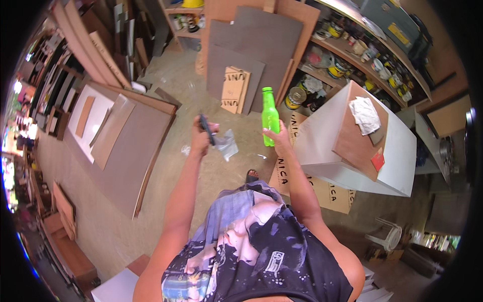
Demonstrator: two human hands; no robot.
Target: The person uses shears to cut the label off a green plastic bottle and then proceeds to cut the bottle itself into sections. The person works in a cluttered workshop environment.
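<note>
My right hand (277, 135) is wrapped round the lower part of a bright green bottle (269, 113). The bottle stands upright in my grip, its green cap pointing away from me. In front of me on the left, my left hand (202, 137) grips a slim black object (206, 129), seen nearly edge-on; it may be a phone, but its kind does not show clearly. Just right of that hand is a crumpled clear plastic bag (227, 145), apparently on the floor. Both arms are stretched forward, and the hands are apart.
A white cabinet (312, 146) on the right bears a wooden board with a white cloth (365, 115). Flattened cardboard (329, 195) lies beneath it. Large panels (136, 136) lie at left; more boards (261, 38) lean ahead. Shelves (347, 50) hold several cans.
</note>
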